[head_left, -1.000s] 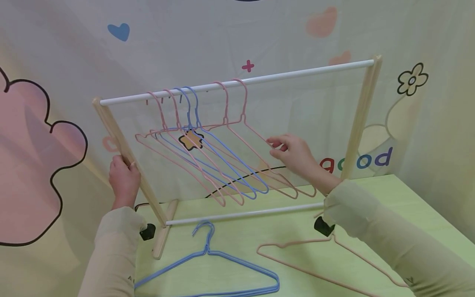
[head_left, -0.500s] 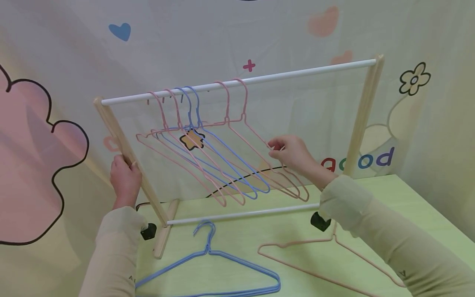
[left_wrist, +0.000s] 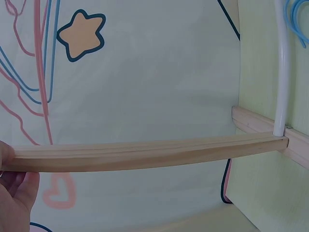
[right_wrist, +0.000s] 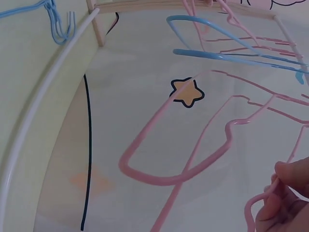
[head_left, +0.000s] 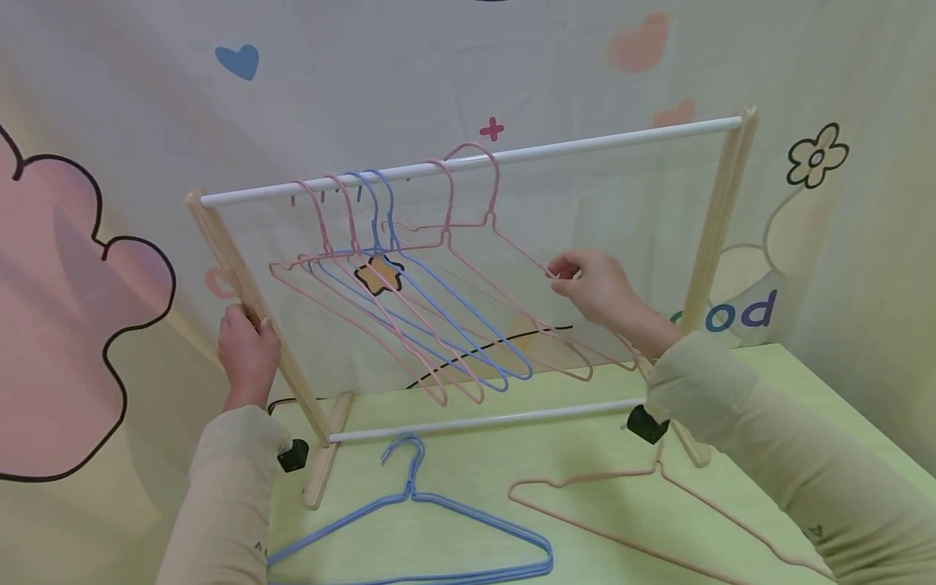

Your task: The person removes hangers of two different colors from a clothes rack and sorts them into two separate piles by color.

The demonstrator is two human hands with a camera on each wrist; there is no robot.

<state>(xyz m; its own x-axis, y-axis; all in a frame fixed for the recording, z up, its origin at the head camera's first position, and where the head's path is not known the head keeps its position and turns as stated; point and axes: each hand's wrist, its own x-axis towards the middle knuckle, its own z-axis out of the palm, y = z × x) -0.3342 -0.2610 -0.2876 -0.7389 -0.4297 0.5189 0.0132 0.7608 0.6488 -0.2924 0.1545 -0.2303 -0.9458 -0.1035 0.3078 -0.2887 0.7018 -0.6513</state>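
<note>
Hanger (head_left: pixel 492 218) in pink arches its hook over the white rail (head_left: pixel 621 143), right of the others; we see the right grip (head_left: pixel 598 286) pinching its right shoulder. Further left hang three pink hangers (head_left: pixel 448 236) and two blue hangers (head_left: pixel 392 231). The left grip (head_left: pixel 249 349) clasps the left wooden post (left_wrist: pixel 145 155). Nearer, stacked blue hangers (head_left: pixel 410 487) and another pink hanger (head_left: pixel 657 466) lie on the light-green surface (head_left: pixel 812 422).

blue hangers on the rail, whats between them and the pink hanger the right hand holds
In the head view, one other pink hanger hangs from the white rail between the blue hangers and the held pink one.
</note>
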